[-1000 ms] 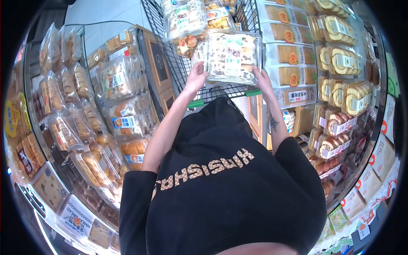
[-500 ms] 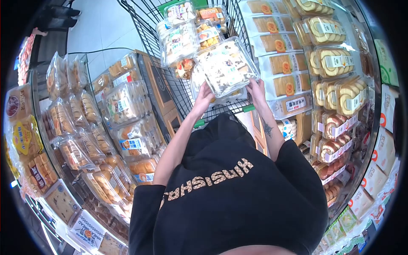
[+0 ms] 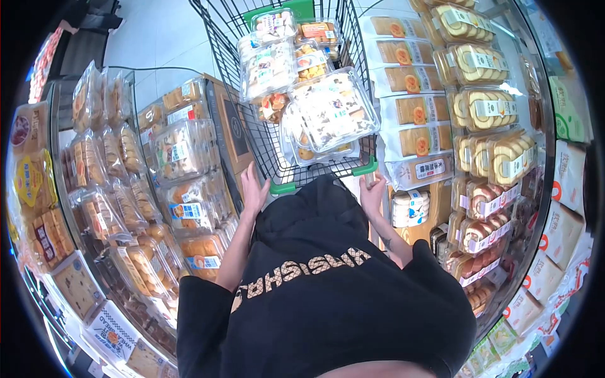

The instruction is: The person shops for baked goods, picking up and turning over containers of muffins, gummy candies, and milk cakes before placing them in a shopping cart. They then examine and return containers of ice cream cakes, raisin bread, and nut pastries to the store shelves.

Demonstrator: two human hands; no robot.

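A green-trimmed wire shopping cart (image 3: 220,63) stands in front of me with several clear boxes of baked goods in it. The nearest clear box of white-and-brown pieces (image 3: 337,107) lies tilted on top of other boxes, with neither hand on it. Beside the cart's left green handle corner (image 3: 282,188) is my left hand (image 3: 254,189), fingers spread and holding nothing. My right hand (image 3: 372,192) is just below the right green corner (image 3: 365,167), its fingers loosely bent and apart, with nothing visible in them.
Shelves flank both sides. On the left are packaged breads (image 3: 91,157) and boxed pastries (image 3: 179,151). To the right are bagged cakes with orange labels (image 3: 413,110) and boxed cake rolls (image 3: 485,107). A wooden display side (image 3: 227,120) stands close to the cart's left.
Both hands have let go of the clear box, which now rests on the pile in the cart. They have drawn back and apart, to either side of the handle.
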